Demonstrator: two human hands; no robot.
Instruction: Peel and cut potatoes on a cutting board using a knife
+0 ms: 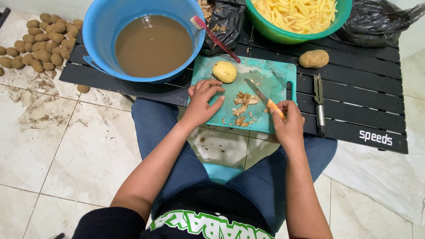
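The right hand (290, 126) grips an orange-handled knife (264, 99), blade over peel scraps (244, 104) between both hands, while the left hand (202, 102) rests open, holding nothing, just below a peeled potato (224, 71) on the teal cutting board (274, 75).

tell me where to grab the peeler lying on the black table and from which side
Grip the peeler by its long metal handle, the lower part nearest the person, coming from above with fingers across its narrow width. It lies flat, lengthwise toward the person, with its forked blade end pointing away, right of the cutting board, with bare table on either side.
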